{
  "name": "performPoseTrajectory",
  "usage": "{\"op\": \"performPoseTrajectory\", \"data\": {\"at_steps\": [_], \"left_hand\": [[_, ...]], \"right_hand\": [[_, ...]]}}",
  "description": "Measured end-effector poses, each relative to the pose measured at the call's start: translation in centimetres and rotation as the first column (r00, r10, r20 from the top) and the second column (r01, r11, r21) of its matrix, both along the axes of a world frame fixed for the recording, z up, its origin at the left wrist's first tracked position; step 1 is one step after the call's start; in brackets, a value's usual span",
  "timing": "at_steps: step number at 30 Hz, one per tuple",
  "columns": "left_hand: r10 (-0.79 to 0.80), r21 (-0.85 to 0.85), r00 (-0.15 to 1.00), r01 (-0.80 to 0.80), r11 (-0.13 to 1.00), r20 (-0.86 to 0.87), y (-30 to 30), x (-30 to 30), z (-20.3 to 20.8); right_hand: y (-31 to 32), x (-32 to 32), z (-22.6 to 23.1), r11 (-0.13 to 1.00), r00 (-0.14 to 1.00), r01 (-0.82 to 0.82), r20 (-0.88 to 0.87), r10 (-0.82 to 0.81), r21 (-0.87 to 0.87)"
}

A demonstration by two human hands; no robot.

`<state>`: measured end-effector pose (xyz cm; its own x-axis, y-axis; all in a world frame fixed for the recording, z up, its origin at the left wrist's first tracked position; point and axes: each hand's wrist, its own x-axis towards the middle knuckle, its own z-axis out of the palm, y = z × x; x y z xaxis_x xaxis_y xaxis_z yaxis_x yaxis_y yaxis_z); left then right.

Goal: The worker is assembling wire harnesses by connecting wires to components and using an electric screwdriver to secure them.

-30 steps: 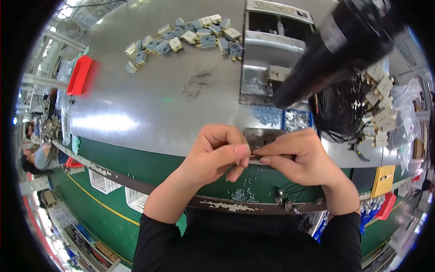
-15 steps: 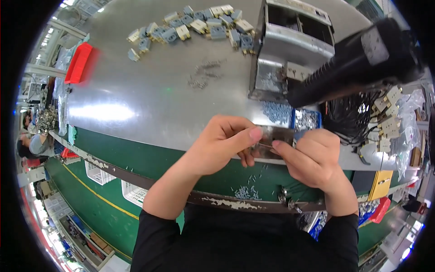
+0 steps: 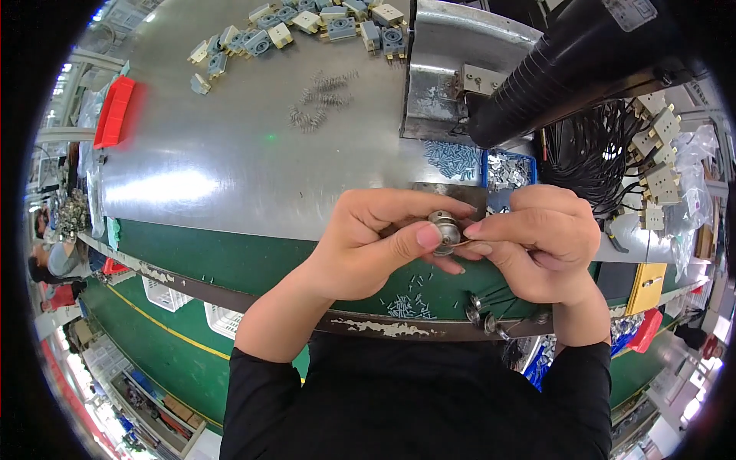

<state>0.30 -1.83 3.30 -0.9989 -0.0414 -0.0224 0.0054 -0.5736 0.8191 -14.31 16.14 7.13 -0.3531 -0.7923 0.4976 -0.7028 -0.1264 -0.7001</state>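
My left hand [image 3: 376, 241] is closed round a small, shiny, rounded metal part [image 3: 444, 228], gripping it between thumb and fingers. Against the lower right side of that part, my right hand [image 3: 546, 241] pinches a thin copper-coloured strip or wire [image 3: 463, 244]. Its far end meets the metal part; whether it goes inside I cannot tell. Just behind the fingers lies a flat dark metal plate [image 3: 468, 193], partly covered by my hands. A loose pile of small screws [image 3: 412, 307] rests on the green mat below my left hand.
Past the plate are blue-grey screws [image 3: 452, 159] and a blue tray [image 3: 534, 170] of small metal pieces. A metal fixture [image 3: 429, 84] and thick black cylinder [image 3: 552, 69] stand behind. Springs [image 3: 322, 100], grey-white socket blocks [image 3: 341, 29], black cables [image 3: 586, 157] and round metal parts with rods [image 3: 475, 310] lie around.
The rounded metal part now shows plainly between my fingers, where before it was mostly hidden. My right hand has turned, and its thumb now shows. The whole view has shifted slightly.
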Motion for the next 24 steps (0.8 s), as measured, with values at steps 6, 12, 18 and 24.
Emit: {"op": "performPoseTrajectory", "data": {"at_steps": [6, 12, 18, 24], "left_hand": [[-0.077, 0.079, 0.997, 0.076, 0.994, 0.007, -0.1, 0.0, -0.6], [-0.079, 0.079, 0.995, 0.075, 0.994, 0.056, -0.2, -0.2, 0.0], [-0.264, -0.712, 0.964, 0.154, 0.685, -0.046, -2.8, -0.8, 1.6], [-0.157, -0.59, 0.988, 0.124, 0.798, -0.004, -0.5, 0.4, 1.3]], "right_hand": [[0.2, 0.0, 0.6, 0.998, 0.993, -0.021, 0.12, 0.013, 0.065], [0.3, -0.2, 1.0, 0.993, 0.986, -0.056, 0.159, 0.039, 0.106], [0.0, 0.2, 0.9, 0.986, 0.992, -0.114, 0.074, 0.106, 0.12], [0.1, 0.6, 1.5, 0.979, 0.99, -0.065, 0.139, 0.038, 0.193]]}}
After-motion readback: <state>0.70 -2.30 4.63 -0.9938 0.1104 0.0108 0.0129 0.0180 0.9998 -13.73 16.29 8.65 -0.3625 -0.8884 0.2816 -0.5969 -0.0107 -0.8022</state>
